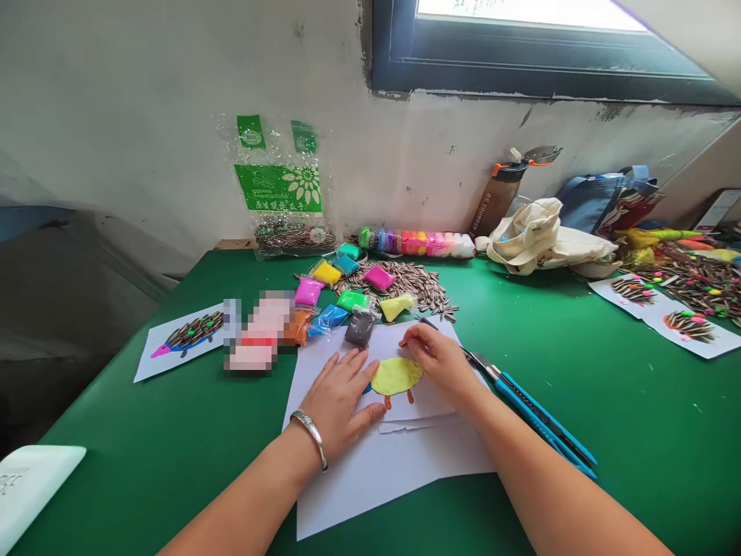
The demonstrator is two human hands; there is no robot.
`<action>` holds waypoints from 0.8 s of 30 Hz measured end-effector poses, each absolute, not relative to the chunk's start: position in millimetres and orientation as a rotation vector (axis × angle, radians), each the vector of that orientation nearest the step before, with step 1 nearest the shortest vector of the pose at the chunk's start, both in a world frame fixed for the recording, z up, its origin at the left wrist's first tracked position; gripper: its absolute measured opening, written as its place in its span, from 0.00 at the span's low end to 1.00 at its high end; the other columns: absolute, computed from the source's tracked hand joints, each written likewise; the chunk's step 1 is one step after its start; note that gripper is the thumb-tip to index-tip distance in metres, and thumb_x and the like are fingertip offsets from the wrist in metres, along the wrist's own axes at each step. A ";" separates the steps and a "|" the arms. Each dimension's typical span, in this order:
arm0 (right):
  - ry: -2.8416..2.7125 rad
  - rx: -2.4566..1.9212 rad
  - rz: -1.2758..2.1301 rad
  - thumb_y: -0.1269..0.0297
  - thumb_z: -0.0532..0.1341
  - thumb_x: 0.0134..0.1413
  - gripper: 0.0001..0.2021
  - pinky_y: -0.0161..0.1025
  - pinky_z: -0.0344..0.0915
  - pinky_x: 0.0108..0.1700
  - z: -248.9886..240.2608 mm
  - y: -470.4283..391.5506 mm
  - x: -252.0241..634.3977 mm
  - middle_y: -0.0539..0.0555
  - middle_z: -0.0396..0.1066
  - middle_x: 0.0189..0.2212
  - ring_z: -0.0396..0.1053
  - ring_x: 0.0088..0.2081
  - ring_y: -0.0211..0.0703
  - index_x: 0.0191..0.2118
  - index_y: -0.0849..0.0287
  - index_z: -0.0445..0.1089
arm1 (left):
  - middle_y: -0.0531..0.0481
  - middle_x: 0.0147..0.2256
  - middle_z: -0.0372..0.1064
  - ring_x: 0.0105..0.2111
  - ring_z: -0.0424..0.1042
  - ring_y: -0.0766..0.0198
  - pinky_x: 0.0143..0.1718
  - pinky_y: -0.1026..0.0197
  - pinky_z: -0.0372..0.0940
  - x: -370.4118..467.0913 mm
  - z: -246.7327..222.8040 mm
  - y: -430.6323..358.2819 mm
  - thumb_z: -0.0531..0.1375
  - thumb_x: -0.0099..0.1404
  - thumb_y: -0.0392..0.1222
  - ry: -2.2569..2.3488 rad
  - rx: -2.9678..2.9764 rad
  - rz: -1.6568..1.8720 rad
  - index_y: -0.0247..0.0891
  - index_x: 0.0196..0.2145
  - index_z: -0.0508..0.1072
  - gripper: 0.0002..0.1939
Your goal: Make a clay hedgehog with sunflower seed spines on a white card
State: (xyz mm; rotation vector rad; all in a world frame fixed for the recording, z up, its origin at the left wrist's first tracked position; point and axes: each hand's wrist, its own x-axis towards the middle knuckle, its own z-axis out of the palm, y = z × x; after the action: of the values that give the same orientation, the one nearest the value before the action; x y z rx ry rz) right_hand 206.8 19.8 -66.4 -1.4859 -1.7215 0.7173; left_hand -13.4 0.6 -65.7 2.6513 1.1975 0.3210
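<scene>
White paper [347, 494] lies on the green table, bearing a yellow clay oval [397, 376] with two orange legs and a bit of blue at its left end. My left hand [341, 398], with a silver bangle at the wrist, rests flat on the paper at the oval's left side, fingers spread. At the oval's upper right edge, my right hand [437, 359] has thumb and index finger pinched together on a small dark thing, which looks like a seed. Behind the paper are a pile of striped seeds [422, 286] and a black clay packet [360, 328].
Coloured clay packets [327, 272] sit behind my hands. A blue-handled cutter [544, 417] lies right of the paper. Seed-covered hedgehog pictures lie left [191, 333] and right [688, 324]. Along the wall stand a seed bag [281, 189], a bottle [498, 193] and cloth bags [532, 232].
</scene>
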 end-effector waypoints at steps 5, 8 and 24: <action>-1.665 -1.556 0.557 0.66 0.52 0.56 0.08 0.37 0.61 0.38 -62.3 23.5 216.0 0.51 0.73 0.32 0.68 0.35 0.42 0.35 0.56 0.69 | 0.40 0.58 0.58 0.59 0.55 0.48 0.58 0.38 0.50 -6.1 -63.5 -1.9 0.56 0.63 0.52 1.217 2.631 0.357 0.38 0.58 0.61 0.29; -1.629 -1.562 0.466 0.66 0.53 0.55 0.08 0.38 0.62 0.39 -58.8 21.7 216.8 0.52 0.73 0.31 0.68 0.35 0.43 0.36 0.56 0.69 | 0.42 0.56 0.62 0.58 0.58 0.47 0.57 0.38 0.53 -4.5 -64.3 -1.2 0.57 0.63 0.51 1.216 2.608 0.449 0.38 0.58 0.62 0.28; -2.094 -1.301 0.367 0.73 0.56 0.55 0.09 0.40 0.60 0.39 -64.7 5.2 170.1 0.54 0.70 0.30 0.61 0.37 0.45 0.34 0.55 0.72 | 0.45 0.41 0.75 0.47 0.69 0.54 0.50 0.47 0.67 -13.0 -67.1 -0.2 0.53 0.65 0.38 1.143 2.550 0.869 0.38 0.40 0.76 0.13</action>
State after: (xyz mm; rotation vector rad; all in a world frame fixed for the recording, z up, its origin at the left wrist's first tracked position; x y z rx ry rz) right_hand 170.1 5.2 -64.7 -1.3010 -2.0937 0.3673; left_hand -13.0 -0.2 -67.1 2.5497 1.1431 0.8693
